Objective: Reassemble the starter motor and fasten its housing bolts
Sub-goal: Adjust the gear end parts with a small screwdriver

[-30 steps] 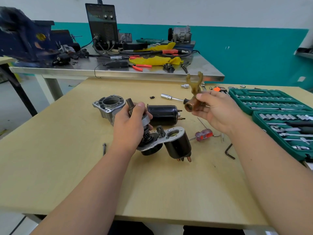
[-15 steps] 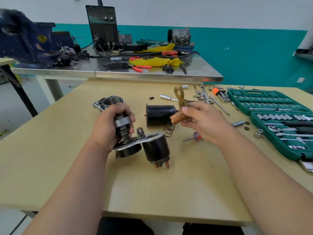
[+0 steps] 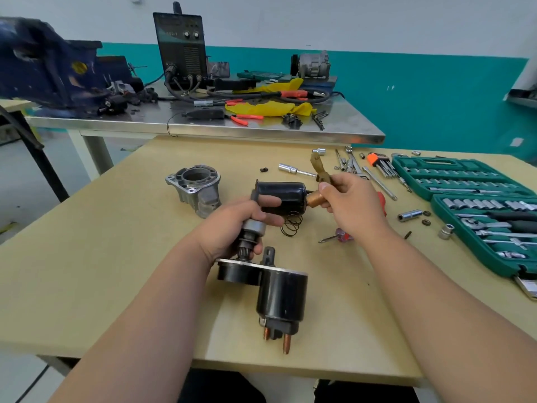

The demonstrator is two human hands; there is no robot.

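My left hand point(image 3: 236, 225) grips the pinion drive shaft point(image 3: 252, 230) of a starter sub-assembly. Its black solenoid point(image 3: 281, 298), with copper terminals pointing toward me, hangs below the hand above the wooden table point(image 3: 116, 257). My right hand point(image 3: 350, 206) pinches a copper plunger point(image 3: 315, 199) with a tan shift fork point(image 3: 319, 170) sticking up from it. The black motor body point(image 3: 290, 196) lies on the table between my hands. The grey aluminium nose housing point(image 3: 196, 186) stands to the left. A coil spring point(image 3: 292, 225) lies beside the motor body.
Two open green socket-set cases point(image 3: 465, 193) fill the right side. Loose sockets, an extension bar point(image 3: 293, 170), hex keys point(image 3: 380, 162) and a red-handled screwdriver point(image 3: 338, 236) lie around my right hand. Behind stands a steel bench point(image 3: 261, 132) with a welder point(image 3: 181, 48) and a blue vise point(image 3: 49, 68).
My left hand has lifted the sub-assembly toward me, so the solenoid hangs lower in view. My right hand with the plunger and fork has stayed near the motor body.
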